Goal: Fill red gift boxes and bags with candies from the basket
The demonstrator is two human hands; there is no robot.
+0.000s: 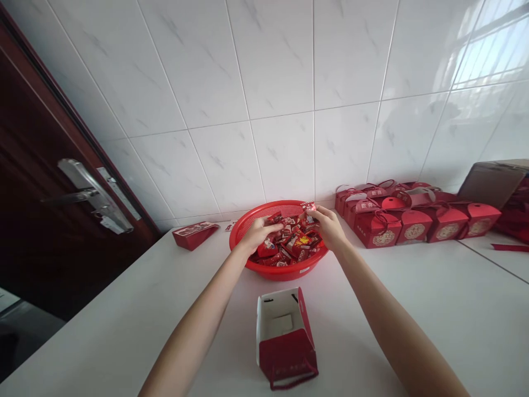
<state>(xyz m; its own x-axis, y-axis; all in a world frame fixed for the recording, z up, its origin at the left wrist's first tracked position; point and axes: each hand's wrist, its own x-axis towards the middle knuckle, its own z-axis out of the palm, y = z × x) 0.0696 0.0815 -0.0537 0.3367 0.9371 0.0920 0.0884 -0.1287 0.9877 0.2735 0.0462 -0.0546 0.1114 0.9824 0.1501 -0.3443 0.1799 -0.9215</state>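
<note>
Both hands in a red basket of wrapped packets, an open box below them

Farthest left of the hands is a dark red door (pixel 33 143) with a metal handle (pixel 93 193); nearer, on the white table (pixel 165 309) to the left of the left hand, lies a red carton (pixel 195 236) with a printed top; a small printed piece (pixel 230 225) sits between that carton and the basket.

The left hand (pixel 256 234) reaches over the left part of the red basket (pixel 285 273), its fingers partly extended and loosely bent among the red wrapped packets (pixel 298 241); whether it grips one cannot be told. The packets lie under and between both hands, heaped in the basket, which has perforated sides and stands close to the tiled wall (pixel 281 154).

Below the hands, between the two forearms, the open box (pixel 288 353) rests on the table; its pale inside faces up, and a dark red cord handle (pixel 294 382) lies at its near end.

The right hand (pixel 329 225) is at the basket's right side, thumb and fingers nearly closed, pinching a small red packet (pixel 308 206) near the far rim; to its right stand closed red gift boxes (pixel 413 226), grouped against the wall; farther right is a brown cardboard box (pixel 490 184) with red items in it.
</note>
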